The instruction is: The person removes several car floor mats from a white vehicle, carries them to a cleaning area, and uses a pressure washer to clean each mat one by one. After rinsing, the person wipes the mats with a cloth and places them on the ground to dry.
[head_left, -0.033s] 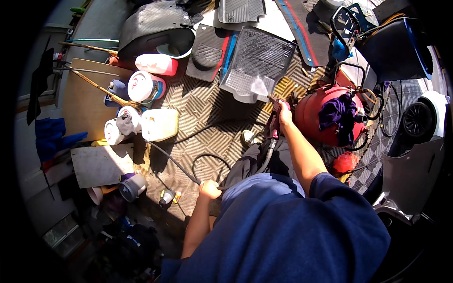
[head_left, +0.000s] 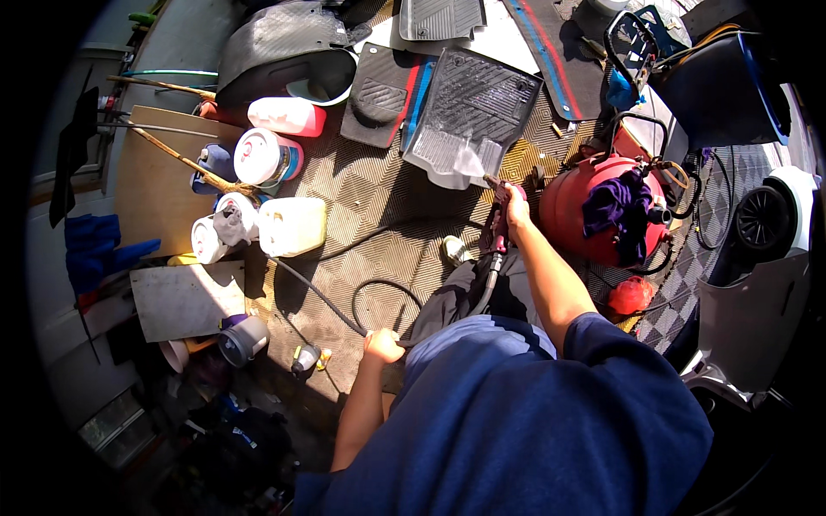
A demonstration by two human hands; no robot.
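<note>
Hose runs through the closed left hand at seven o'clock. Right hand grips a spray gun near centre, nozzle aimed at the grey car floor mat at twelve; red tank sits at three.

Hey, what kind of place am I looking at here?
Probably a car-cleaning or detailing bay in a garage: rubber car floor mats lie on the tiled floor, jugs of liquid stand nearby, and the right hand holds a spray gun on a hose.
</note>
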